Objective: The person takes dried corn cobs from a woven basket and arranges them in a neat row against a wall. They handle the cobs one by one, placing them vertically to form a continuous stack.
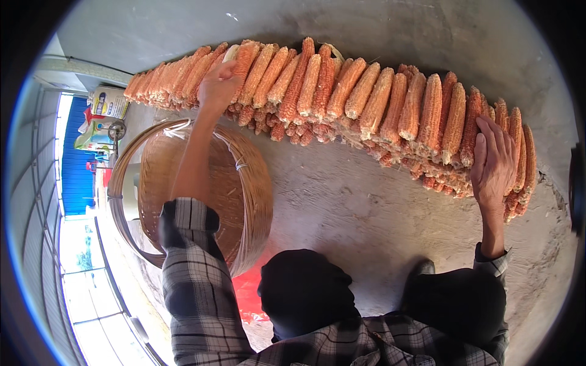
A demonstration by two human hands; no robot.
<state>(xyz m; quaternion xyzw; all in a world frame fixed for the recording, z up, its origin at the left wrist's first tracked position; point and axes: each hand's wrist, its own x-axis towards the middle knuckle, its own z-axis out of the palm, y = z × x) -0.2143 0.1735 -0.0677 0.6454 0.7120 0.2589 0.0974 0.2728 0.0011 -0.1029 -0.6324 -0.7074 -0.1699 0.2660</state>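
Many corn cobs (363,97): stacked at the floor (342,195) edge by the wall (378,27) | left hand (218,91): at cobs toward left end, cannot tell whether pinching | right hand (495,163): over cobs near right end, thumb spread | wicker basket (256,201): near left end

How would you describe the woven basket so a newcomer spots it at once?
Find the long corn-cob pile along the gray wall. Below its left part, crossed by the left forearm, is the round basket. Its tan weave and white rim ties set it apart from the red sheet beside it.
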